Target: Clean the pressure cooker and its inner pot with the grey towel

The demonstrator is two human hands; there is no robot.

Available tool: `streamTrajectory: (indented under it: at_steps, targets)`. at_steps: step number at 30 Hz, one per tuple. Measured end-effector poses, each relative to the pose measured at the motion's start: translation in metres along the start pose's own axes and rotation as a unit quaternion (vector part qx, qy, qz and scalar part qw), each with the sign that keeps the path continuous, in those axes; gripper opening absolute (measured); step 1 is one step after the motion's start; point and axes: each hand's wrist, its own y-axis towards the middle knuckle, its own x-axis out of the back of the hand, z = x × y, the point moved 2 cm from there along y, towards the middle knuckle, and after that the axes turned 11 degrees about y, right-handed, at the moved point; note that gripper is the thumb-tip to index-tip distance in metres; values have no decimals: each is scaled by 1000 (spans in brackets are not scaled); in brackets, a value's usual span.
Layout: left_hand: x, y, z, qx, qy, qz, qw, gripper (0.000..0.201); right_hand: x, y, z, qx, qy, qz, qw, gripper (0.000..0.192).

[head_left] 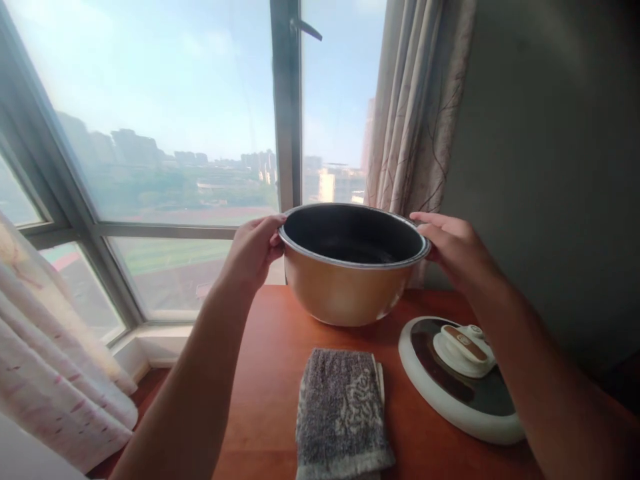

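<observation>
Fingers of the left hand (251, 250) curled around the near-left rim of the pot (350, 280), thumb over the metal lip, closed on it; fingers of the right hand (450, 248) likewise wrapped on the right rim, thumb lying along the top edge. Held between both hands: a copper-coloured inner pot with a dark non-stick inside and a bright steel rim, upright, its base at or just above the far part of the table (270, 360); whether touching the wood, impossible to tell. Just in front of the pot, flat on the reddish-brown surface: a folded grey towel (343, 413) with a pale pattern. To the right of the towel, under the right forearm: a round white-rimmed lid (463, 380) with a dark glass face and a white knob, lying flat. Beyond the table: a large window (165, 133) onto a hazy city, a patterned curtain (420, 107) at the right, and a pale pink curtain (55, 373) low at the left.
</observation>
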Motion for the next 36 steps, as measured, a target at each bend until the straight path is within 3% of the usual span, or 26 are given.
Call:
streamTrajectory:
  at_steps: [5, 8, 12, 17, 23, 29, 36]
  targets:
    - [-25, 90, 22, -1, -29, 7, 1000, 27, -12, 82, -1, 22, -96, 19, 995, 7]
    - [-36, 127, 44, 30, -4, -2, 1000, 25, -17, 118, -10, 10, -178, -16, 984, 12]
    - [-40, 154, 71, 62, 53, 7, 997, 20, -23, 144, -32, 7, -232, -29, 972, 13]
    - [-35, 166, 93, 61, 75, 6, 995, 24, -21, 154, -70, 25, -288, -37, 957, 19]
    - [-36, 163, 103, 74, 142, 5, 987, 24, -15, 158, -103, 32, -342, -33, 939, 22]
    - [-31, 160, 107, 122, 219, 3, 968, 28, -14, 159, -116, 26, -411, -16, 911, 24]
    - [-24, 150, 121, 170, 334, 25, 927, 25, -25, 158, -121, 8, -498, 12, 867, 35]
